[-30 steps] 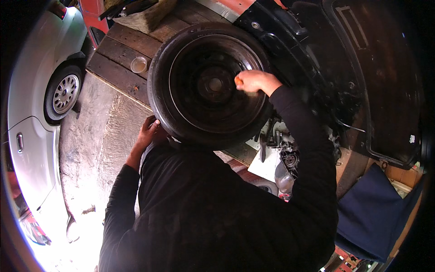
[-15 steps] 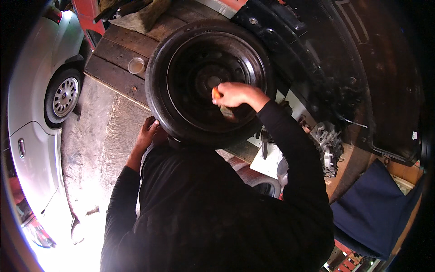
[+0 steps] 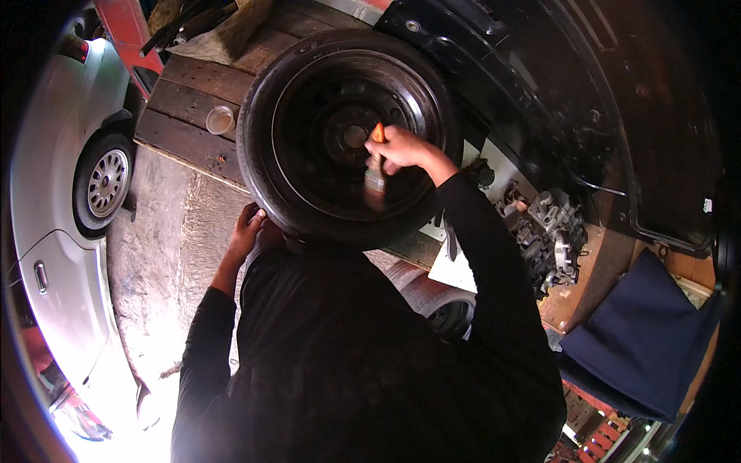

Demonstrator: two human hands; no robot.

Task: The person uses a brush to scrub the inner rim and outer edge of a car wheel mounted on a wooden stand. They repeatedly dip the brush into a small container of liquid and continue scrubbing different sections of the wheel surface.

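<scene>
A black tyre on a dark steel rim lies on the wooden bench, its tyre (image 3: 255,147) framing the shiny inner wall of the rim (image 3: 309,185). My right hand (image 3: 405,150) is closed around the handle of a paintbrush (image 3: 375,177), whose orange end sticks up past my fingers. The bristles point down toward the near inside of the rim and are blurred. At the tyre's near left edge, my left hand (image 3: 245,231) grips the sidewall with the thumb against it; some of its fingers are hidden.
On the bench planks (image 3: 185,100) stands a small clear cup (image 3: 220,119) left of the tyre. A greasy metal engine part (image 3: 552,239) and folded dark blue cloth (image 3: 641,332) lie right. Large black panels (image 3: 540,100) fill the far right; a silver car (image 3: 69,262) stands left.
My right hand has turned the paintbrush more upright, with the bristles shifting left inside the rim. My left hand stays at the tyre's edge. The whole view has shifted slightly.
</scene>
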